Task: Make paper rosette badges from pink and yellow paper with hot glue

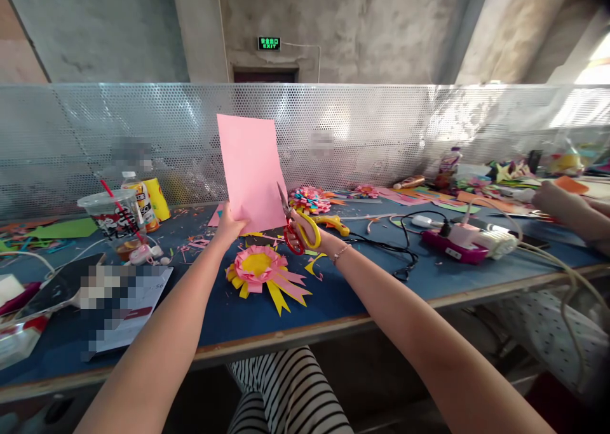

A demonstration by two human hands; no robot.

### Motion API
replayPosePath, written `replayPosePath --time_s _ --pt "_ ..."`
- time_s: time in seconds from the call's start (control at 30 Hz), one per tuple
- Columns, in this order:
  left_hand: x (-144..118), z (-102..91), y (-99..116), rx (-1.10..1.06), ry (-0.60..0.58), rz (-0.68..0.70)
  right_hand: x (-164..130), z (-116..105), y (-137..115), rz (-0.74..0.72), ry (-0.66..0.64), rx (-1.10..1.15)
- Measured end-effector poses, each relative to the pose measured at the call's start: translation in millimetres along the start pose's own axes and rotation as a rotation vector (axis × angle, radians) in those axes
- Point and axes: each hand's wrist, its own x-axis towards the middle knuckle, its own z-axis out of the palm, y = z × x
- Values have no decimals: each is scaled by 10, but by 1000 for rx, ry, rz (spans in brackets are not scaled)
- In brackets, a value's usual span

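striped lap nearest; my left hand (232, 224) pinches pink paper (251, 170), uncut; right hand (312, 234) grips scissors (294, 227) at its 5 o'clock; rosette (262, 272) finished.

Bright daylight, wide-angle bend at the edges

We see sun pouring in from the upper right, blowing out that corner and glaring on the perforated metal screen (381, 135); the table edge (286, 342) curves, corners darken, and several patches are pixelated.

Both bare forearms stretch forward; the left hand (230, 223) pinches closed, thumb up, while the right hand (309, 232) curls, fingers gripping.
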Motion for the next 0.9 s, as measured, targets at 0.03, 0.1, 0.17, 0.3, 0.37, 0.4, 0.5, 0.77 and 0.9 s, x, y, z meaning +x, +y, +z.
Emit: replayPosePath --time_s 0.03,0.1,0.17,0.3,0.37,0.4,0.5,0.77,0.9 --pt "-6 5 0 -4 -9 0 7 -1 13 -19 14 -23" --pt "-22 20 9 -30 -35 -14 21 4 40 -57 55 -69" --pt "-41 35 34 -76 -68 -43 34 12 60 -81 105 -82" --pt "-67 58 96 -164 -111 -100 69 14 85 -145 192 -84" --pt "-70 63 113 -198 -118 -108 99 7 100 -168 201 -119" --pt "-70 65 116 -211 -121 -110 116 2 111 -176 204 -138" --pt "-72 67 116 -226 -126 -109 165 -18 151 -196 239 -209" --pt "-77 55 105 -192 -135 -90 161 7 203 -238 343 -406" --pt "-73 54 82 -185 -141 -83 130 80 170 -211 351 -332"
